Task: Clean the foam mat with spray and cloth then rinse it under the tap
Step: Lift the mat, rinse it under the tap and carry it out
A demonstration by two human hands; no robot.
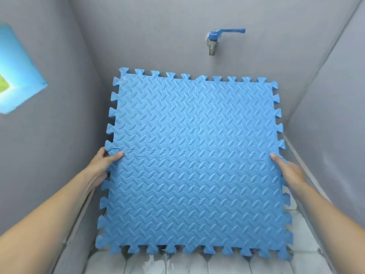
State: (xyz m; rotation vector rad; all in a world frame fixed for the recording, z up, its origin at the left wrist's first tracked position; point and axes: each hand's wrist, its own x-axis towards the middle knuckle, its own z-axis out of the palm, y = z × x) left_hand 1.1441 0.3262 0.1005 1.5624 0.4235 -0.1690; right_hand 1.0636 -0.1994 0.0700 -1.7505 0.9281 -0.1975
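A person holds the blue foam mat (194, 165) out in front of the body in a narrow grey-walled washing corner, its patterned face turned up toward the camera. The left hand (102, 165) is closed on the mat's left edge, thumb on top and fingers hidden beneath; the right hand (288, 171) grips the right edge at about the same level, thumb lying on the surface. The mat is made of four interlocked tiles and is roughly square, so it has no real long axis; its near edge hangs just above the pale tiled floor (217, 265) and its far edge tilts up toward the back wall. The tap (214, 43), with a blue lever, sits on that far wall above and beyond the mat's far edge, slightly right of centre, and no water is visible. Both hands sit about equally far from the tap, so the rinse likely calls for pushing the mat forward and up under the spout. No spray bottle or cloth is visible.
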